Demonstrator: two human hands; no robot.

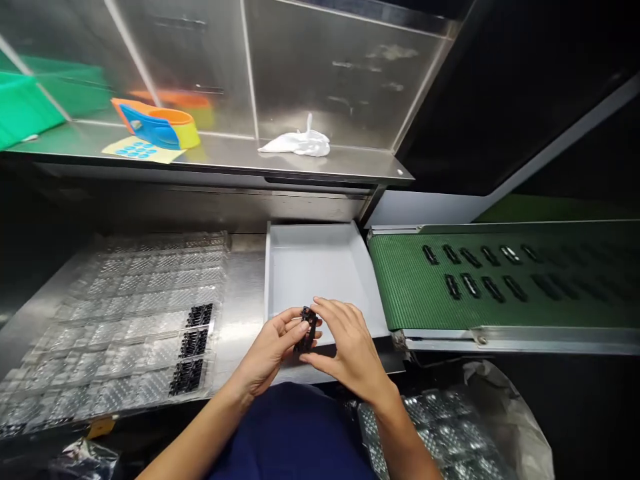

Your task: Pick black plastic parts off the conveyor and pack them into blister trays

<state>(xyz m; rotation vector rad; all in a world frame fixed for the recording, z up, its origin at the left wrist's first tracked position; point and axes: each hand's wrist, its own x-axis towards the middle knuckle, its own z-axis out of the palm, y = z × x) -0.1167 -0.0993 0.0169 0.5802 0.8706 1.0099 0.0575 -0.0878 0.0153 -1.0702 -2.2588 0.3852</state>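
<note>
In front of my body, over the near edge of the grey-white tray [320, 257], a small black plastic part [306, 328] is held upright. My left hand [270, 347] pinches it between thumb and fingers from the left side. My right hand [353, 347] curves round it from the right, fingertips at its top end and thumb at its bottom end. Fine detail on the part is too small to make out.
Left, a clear blister tray [135, 327] holds several black parts [193, 343] in its right column. Right, a green conveyor belt [405, 287] carries two rows of black parts [470, 285]. Above, a steel shelf [225, 157] bears tape rolls [160, 123] and a white crumpled glove-like item [300, 143].
</note>
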